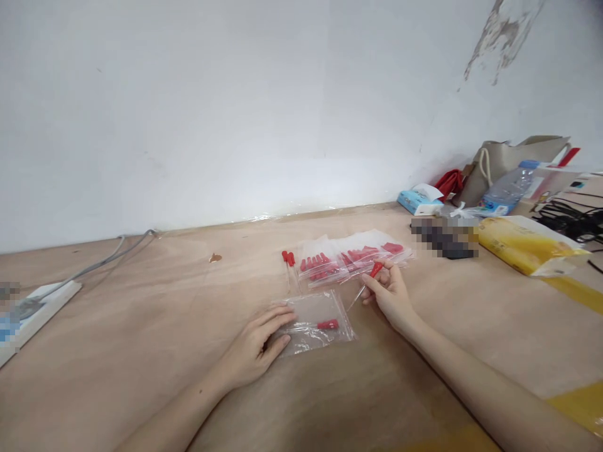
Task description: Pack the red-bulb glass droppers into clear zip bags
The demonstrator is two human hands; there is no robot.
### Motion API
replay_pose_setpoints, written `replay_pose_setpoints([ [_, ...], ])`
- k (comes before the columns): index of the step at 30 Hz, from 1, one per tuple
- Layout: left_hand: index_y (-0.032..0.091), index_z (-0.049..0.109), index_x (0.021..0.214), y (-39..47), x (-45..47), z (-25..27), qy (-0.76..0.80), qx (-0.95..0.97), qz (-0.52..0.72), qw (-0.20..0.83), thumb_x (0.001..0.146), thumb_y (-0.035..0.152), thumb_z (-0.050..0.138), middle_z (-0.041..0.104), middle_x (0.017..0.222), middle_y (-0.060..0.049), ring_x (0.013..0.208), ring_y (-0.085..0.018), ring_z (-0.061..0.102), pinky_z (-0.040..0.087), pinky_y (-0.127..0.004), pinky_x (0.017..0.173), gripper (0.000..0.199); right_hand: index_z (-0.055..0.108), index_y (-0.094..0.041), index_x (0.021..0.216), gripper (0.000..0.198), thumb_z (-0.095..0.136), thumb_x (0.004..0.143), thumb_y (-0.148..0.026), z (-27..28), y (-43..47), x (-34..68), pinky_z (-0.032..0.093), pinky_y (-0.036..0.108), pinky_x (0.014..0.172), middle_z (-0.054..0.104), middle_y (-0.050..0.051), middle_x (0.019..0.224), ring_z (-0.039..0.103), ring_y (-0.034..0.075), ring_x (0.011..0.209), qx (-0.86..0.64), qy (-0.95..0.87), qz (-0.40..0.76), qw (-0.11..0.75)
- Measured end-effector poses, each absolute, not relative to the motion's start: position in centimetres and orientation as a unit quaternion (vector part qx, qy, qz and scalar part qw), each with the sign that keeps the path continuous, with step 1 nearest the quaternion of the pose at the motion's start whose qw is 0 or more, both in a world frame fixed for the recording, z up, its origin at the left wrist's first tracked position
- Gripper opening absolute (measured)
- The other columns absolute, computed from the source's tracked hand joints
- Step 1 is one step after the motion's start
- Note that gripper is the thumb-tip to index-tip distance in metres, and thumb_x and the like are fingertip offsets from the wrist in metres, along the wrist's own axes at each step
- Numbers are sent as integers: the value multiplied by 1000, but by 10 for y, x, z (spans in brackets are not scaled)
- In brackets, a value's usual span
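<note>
My left hand [257, 345] rests flat on the near-left edge of a small clear zip bag [316, 321] lying on the wooden table [141, 326]; one red-bulbed dropper [328, 324] lies inside it. My right hand [389, 292] pinches another dropper [369, 279] by its red bulb, glass tip pointing down-left toward the bag. Just beyond my right hand lie filled clear bags of red droppers [353, 256]. Two loose droppers [288, 258] lie left of those bags.
A white power strip [32, 307] with grey cable lies at far left. At the right are a yellow packet [527, 245], a tissue pack [417, 201], a water bottle [509, 187], a beige bag [513, 157] and black cables [572, 220]. A white wall stands behind.
</note>
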State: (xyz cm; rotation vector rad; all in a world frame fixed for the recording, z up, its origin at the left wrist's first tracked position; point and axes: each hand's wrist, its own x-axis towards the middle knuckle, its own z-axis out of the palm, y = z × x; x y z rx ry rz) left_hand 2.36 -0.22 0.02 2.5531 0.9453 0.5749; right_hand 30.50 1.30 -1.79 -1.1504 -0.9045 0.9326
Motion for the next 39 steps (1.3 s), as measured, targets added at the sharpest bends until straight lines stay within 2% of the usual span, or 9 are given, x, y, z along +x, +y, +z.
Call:
replay_pose_setpoints([
  [11, 25, 43, 126, -1, 23, -3, 359, 895, 196, 180, 86, 28, 48, 50, 126, -5, 115, -21, 47, 40, -39, 96, 40, 37, -23, 81, 30, 63, 68, -30, -12, -2, 300, 52, 30, 62, 60, -4, 62, 64, 15, 59, -467, -279, 576, 610],
  [16, 25, 42, 127, 0, 24, -3, 357, 895, 201, 179, 86, 29, 49, 50, 126, -5, 114, -21, 47, 40, -39, 96, 42, 42, -21, 77, 29, 67, 66, -33, -10, -8, 297, 51, 30, 69, 64, -1, 70, 64, 14, 67, -461, -333, 608, 553],
  [18, 25, 42, 127, 0, 24, -3, 356, 895, 203, 180, 86, 29, 49, 50, 126, -5, 114, -21, 47, 40, -39, 96, 42, 47, -18, 75, 30, 70, 64, -34, -11, -10, 297, 50, 26, 66, 63, -1, 70, 62, 11, 65, -461, -395, 611, 508],
  [21, 25, 43, 126, 0, 25, -3, 353, 896, 204, 179, 86, 30, 49, 51, 125, -6, 114, -22, 47, 39, -40, 96, 42, 52, -16, 77, 31, 70, 63, -36, -12, -9, 300, 43, 18, 48, 59, -4, 62, 51, 5, 49, -467, -493, 600, 423],
  [24, 25, 43, 126, 0, 25, -2, 349, 897, 205, 177, 85, 29, 50, 51, 125, -6, 114, -22, 47, 39, -41, 96, 42, 54, -16, 84, 34, 67, 65, -40, -12, -8, 302, 33, 15, 35, 62, -1, 71, 40, 2, 40, -450, -552, 606, 354],
  [26, 25, 43, 126, 0, 26, -2, 348, 898, 204, 175, 85, 28, 51, 51, 125, -6, 114, -22, 46, 38, -41, 97, 42, 55, -17, 90, 34, 63, 69, -42, -9, -8, 303, 29, 15, 33, 63, 0, 78, 37, 1, 39, -428, -580, 609, 330],
  [31, 25, 42, 127, 0, 26, -3, 350, 899, 197, 176, 86, 30, 50, 50, 126, -5, 115, -21, 46, 37, -38, 97, 42, 55, -18, 107, 35, 45, 83, -42, -3, -10, 304, 32, 15, 39, 50, -7, 53, 41, 4, 38, -399, -661, 576, 268],
  [35, 25, 41, 127, 0, 25, -4, 346, 900, 196, 181, 87, 30, 49, 49, 127, -5, 116, -21, 45, 37, -38, 98, 42, 55, -17, 105, 36, 47, 81, -43, -7, -8, 295, 33, 16, 40, 53, -5, 56, 41, 4, 39, -438, -652, 539, 304],
  [39, 24, 43, 126, 0, 25, -4, 344, 899, 203, 178, 86, 31, 50, 50, 126, -5, 116, -21, 45, 37, -40, 98, 42, 54, -17, 80, 31, 54, 74, -47, -13, -7, 284, 26, 16, 34, 51, -5, 52, 37, 4, 35, -510, -593, 518, 347],
])
